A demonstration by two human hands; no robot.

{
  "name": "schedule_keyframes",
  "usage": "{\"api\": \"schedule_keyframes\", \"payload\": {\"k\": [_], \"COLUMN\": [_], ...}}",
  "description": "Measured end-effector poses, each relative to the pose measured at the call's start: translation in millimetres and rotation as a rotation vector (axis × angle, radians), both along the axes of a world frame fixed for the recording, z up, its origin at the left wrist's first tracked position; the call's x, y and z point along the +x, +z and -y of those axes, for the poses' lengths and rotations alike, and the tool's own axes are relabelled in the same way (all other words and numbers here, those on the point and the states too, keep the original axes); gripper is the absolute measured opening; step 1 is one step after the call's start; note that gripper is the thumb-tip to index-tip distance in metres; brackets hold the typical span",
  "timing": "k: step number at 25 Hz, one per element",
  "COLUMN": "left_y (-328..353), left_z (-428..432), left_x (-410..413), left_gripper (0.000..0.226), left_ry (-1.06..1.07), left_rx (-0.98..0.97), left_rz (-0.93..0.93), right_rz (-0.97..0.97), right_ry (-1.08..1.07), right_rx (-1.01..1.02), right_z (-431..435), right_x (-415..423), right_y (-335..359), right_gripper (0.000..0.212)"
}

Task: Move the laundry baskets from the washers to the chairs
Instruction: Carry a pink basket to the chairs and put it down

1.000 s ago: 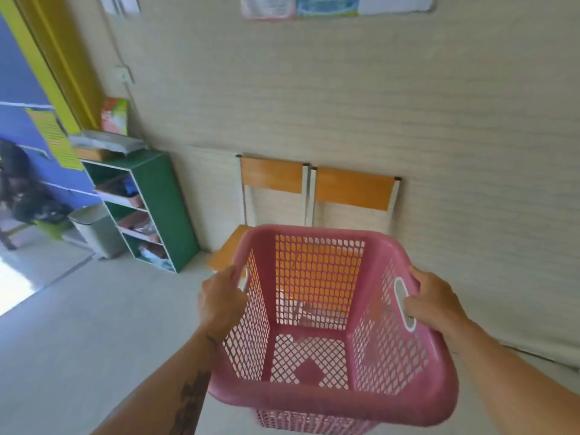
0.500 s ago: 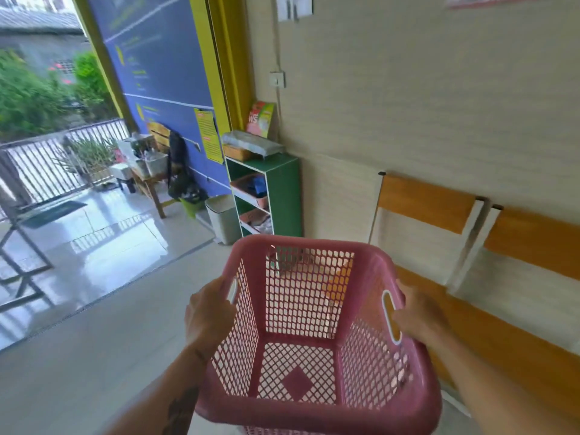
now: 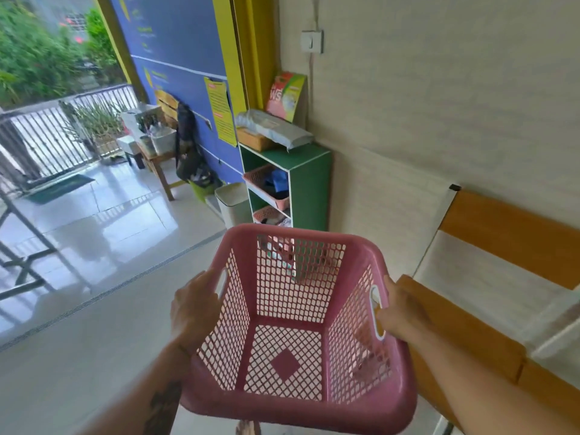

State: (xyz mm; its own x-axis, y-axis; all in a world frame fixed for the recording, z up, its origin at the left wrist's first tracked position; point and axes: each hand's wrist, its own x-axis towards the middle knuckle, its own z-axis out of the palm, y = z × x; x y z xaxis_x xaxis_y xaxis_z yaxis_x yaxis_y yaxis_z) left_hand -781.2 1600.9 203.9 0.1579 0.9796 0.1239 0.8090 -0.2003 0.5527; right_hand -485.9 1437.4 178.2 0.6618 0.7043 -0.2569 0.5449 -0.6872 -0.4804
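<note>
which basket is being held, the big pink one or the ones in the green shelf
The big pink laundry basket, empty, gripped by left hand and right hand.

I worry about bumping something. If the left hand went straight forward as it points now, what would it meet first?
Probably the green shelf; the left hand grips the pink basket, depth unclear.

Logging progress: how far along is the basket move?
Done: the pink basket is off the washers; none are in view. In hand: left hand and right hand grip its side handles, and it is held up beside the wooden chair seat. Left: setting it on that seat, which looks bare. Other baskets: cannot tell.
</note>
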Motion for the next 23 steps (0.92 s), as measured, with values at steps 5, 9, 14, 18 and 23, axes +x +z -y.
{"api": "schedule_keyframes", "payload": {"k": [5,9,14,18,23], "left_y": [-60,-114,-202,-281,-341], "left_z": [-151,-253,-326,-355,-378], "left_x": [58,124,211,259,290], "left_gripper": [0.052,0.048,0.052,0.053,0.077], "left_ry": [-0.129,-0.267,-0.316,-0.337,-0.334], "left_rx": [-0.083,-0.182,-0.486,-0.635,-0.751], "left_rz": [0.01,-0.03,-0.067,-0.11,-0.128], "right_rz": [-0.018,-0.104,-0.272,-0.351,-0.436], "right_ry": [-0.146,-0.323,-0.543,-0.655,-0.719], "right_rx": [-0.082,-0.129,-0.134,-0.136,-0.161], "right_z": [-107,-173,-225,-252,-259], "right_x": [33,64,99,131,153], "right_y": [-55,-100,-180,-259,-323], "right_gripper": [0.079,0.078,0.096,0.097,0.093]}}
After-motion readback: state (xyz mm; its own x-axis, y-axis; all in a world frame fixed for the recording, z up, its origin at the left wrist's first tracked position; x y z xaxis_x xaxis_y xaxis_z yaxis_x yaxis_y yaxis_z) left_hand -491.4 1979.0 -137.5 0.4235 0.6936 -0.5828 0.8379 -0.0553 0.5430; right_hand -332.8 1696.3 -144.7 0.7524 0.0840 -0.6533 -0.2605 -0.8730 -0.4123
